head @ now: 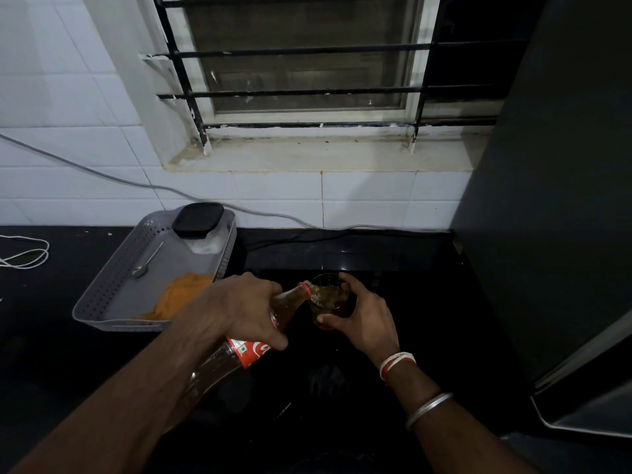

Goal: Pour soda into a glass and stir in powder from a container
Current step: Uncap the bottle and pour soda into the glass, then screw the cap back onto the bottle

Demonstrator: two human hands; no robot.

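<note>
My left hand [239, 307] grips a plastic soda bottle [251, 352] with a red label, tipped so its open mouth rests at the rim of a small clear glass [330, 295]. Brown soda runs into the glass, which is partly full and foamy. My right hand [362, 318] wraps around the glass from the right and holds it on the black counter. Up left, a clear container with a black lid [198, 222] stands in the far corner of a grey perforated tray [102, 304]. A metal spoon [145, 263] lies in that tray.
An orange cloth [181, 295] lies in the tray's near right corner. A grey cable [136, 183] runs along the white tiled wall. A white cord [25, 254] is coiled at far left. A dark refrigerator [554, 200] stands at right. A barred window is above.
</note>
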